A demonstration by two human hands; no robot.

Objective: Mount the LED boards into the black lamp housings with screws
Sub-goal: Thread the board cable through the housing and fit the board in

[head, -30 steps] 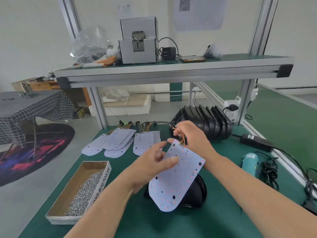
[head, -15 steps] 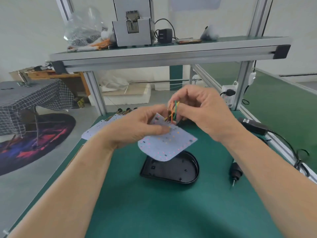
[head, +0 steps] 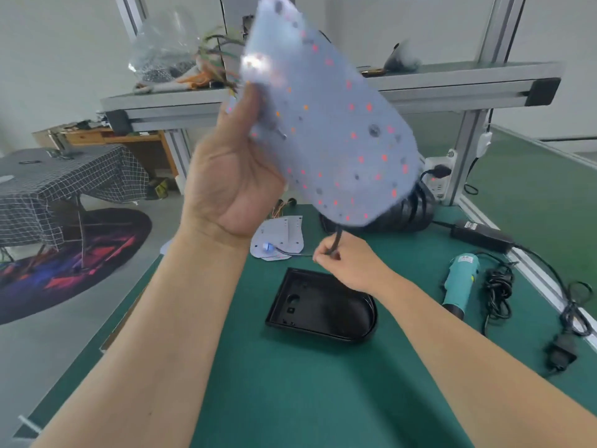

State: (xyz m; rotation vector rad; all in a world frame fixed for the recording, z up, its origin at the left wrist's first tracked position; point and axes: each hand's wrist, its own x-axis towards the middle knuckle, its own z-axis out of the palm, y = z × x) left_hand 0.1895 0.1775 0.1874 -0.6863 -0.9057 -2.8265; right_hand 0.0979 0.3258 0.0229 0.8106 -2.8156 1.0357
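Here the left hand (head: 232, 176) grips one LED board (head: 329, 124) by its edge, thumb on the front face and fingers hidden behind it. It holds the board high and tilted close to the camera, well above the bench. That probably keeps the board out of the way while its leads are sorted. The coloured wires (head: 219, 56) trail from the board's upper edge. The right hand (head: 352, 266) is low, its fingertips pinching a black cable (head: 336, 240) whose upper end disappears behind the board, so I cannot tell what it joins. It hovers just behind the far rim of the black lamp housing (head: 319, 308), which lies open side up on the green bench mat (head: 323, 399). The housing is empty, ready to take the board. More LED boards (head: 281, 234) lie beyond it. A stack of housings (head: 416, 208) and a teal electric screwdriver (head: 458, 282) wait to the right, the driver untouched.

Half a second earlier both hands held the board low, just over the housing, and the right pinched the coloured wires. Since then the left hand alone has lifted the board high. The right has let go of the wires and dropped to the cable. The housing has not moved.
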